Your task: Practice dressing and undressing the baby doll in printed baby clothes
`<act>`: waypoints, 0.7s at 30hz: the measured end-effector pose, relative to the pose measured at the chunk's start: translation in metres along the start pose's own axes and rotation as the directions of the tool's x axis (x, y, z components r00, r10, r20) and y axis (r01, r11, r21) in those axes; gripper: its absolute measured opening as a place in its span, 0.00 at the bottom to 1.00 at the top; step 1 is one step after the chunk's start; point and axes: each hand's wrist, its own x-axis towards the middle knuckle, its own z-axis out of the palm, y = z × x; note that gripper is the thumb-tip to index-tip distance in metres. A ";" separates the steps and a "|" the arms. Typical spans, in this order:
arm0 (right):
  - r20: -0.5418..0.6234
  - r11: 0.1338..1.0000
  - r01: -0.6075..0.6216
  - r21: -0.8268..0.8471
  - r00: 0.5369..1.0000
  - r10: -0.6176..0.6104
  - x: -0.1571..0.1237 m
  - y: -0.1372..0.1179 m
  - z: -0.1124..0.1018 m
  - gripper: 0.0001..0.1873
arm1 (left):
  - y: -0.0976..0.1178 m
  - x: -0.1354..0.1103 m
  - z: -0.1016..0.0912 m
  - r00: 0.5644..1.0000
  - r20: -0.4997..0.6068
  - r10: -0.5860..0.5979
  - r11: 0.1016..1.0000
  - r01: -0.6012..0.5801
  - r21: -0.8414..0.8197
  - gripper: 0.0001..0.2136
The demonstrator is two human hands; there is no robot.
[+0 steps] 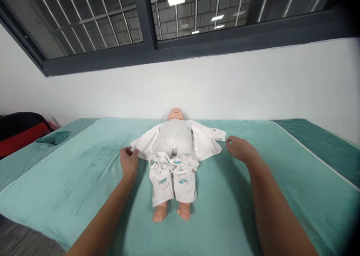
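Note:
A baby doll lies on its back with its head toward the wall. Its white baby jacket is spread open on both sides of the bare white torso. Printed white pants sit low on the body, bunched at the waist, and both feet stick out below. At the jacket's left edge, my left hand is closed, its fingertips pinching the cloth. My right hand is beside the right sleeve cuff with curled fingers; whether cloth is between them is hidden.
Teal padded cloth covers the table up to the white wall. A dark-framed window with bars is above. On the far left are a red and black bag and a folded teal cloth piece.

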 end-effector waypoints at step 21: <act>0.181 0.688 0.475 0.549 0.736 -0.652 -0.051 -0.087 0.058 0.13 | 0.064 -0.035 -0.034 0.287 0.927 0.241 0.864 -0.499 -0.070 0.03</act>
